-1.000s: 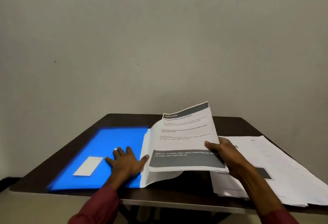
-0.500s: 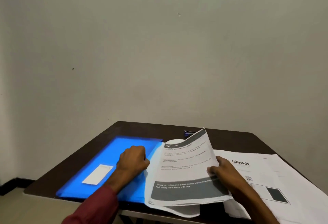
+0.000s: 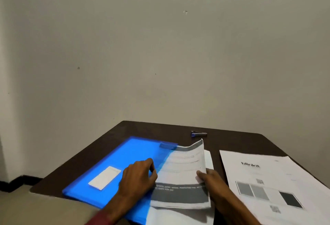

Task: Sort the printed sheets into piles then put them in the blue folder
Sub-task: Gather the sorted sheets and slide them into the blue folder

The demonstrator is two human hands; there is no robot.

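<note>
Head view, near to far. The left hand (image 3: 138,175) rests on the blue folder (image 3: 125,162), fingers curled together at the folder's open right edge; whether they pinch the translucent cover or only press on it cannot be told. The right hand (image 3: 210,178), at about 3 o'clock from the left, pinches the right margin of the printed sheets (image 3: 182,173) between thumb and fingers. These sheets lie half under the folder cover, which tints their left part blue; their far corner curls upward. The folder's long axis runs from 7 o'clock to 1 o'clock across the dark table (image 3: 151,130), and the sheets lie along the same axis. The pocket mouth is at 9 o'clock from the right fingers, so the likely next move is a push leftward; the right hand is the nearer to the free edge, and the left steadies the cover. The sheets' grey footer band carries white text, of which "measuring cup" is partly legible. A white blank label (image 3: 105,177) sits on the folder at 9 o'clock of the left hand. At 3 o'clock, well apart, a second pile of sheets (image 3: 267,180) waits outside the folder, its blurred heading probably "blinkit". At 12 o'clock, near the far edge, lies a small stapler-like object (image 3: 198,133).
</note>
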